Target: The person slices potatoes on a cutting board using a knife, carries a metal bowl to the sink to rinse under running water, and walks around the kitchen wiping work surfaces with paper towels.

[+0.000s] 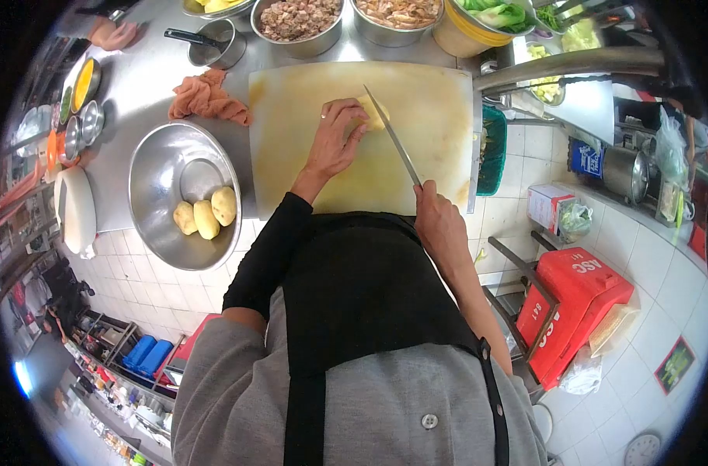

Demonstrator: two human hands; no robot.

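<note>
A peeled yellow potato (375,114) lies near the top middle of the pale cutting board (292,155). My left hand (338,136) rests against its left side with curled fingers, holding it on the board. In my right hand (439,221) is the handle of a long knife (397,144). The blade slants up and left across the potato, its tip just beyond the far edge. How deep the blade sits cannot be made out. Several peeled potatoes (206,220) sit in a large steel bowl (148,159) left of the board.
An orange cloth (206,97) lies beside the board, with a small pot (218,45) behind it. Bowls of chopped meat (298,19) and strips (399,12) line the back. A green bin (491,151) hugs the board's right edge. Another person's hand (115,35) shows at upper left.
</note>
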